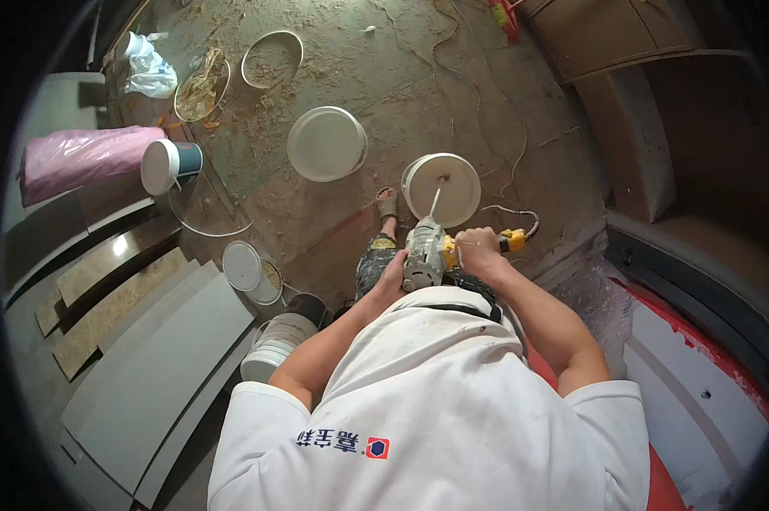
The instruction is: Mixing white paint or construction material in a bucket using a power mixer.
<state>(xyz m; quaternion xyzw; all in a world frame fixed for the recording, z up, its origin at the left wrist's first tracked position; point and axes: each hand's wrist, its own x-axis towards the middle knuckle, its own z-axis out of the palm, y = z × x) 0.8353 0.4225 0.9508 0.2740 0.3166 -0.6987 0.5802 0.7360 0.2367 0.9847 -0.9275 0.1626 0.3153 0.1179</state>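
A: In the head view, how many hands are there?
B: Two, both the person's own. The right hand (479,250) is closed in a fist round the yellow handle of one mixing drill (423,255). The left hand (393,276) lies against the left side of its housing; its fingers are hidden, so I can't tell how far they curl.

A: Where is the drill?
B: Just in front of the person's waist, its one rod (436,203) pointing down into a white bucket (406,183) on the floor.

A: Any more like that bucket?
B: One, a second white bucket (364,157) to its left and farther off. Both have pale contents, so that makes two.

A: And beyond them?
B: One white ring (245,66), maybe a rim; I can't tell. Beside it, one round container (177,104) with a crumpled yellowish bag (199,95) in it. On the left, one pink-wrapped bundle (91,162) and, next to its end, one white bucket with a dark band (188,159).

A: Feet?
B: One sandalled foot (387,203), left of the bucket under the rod.
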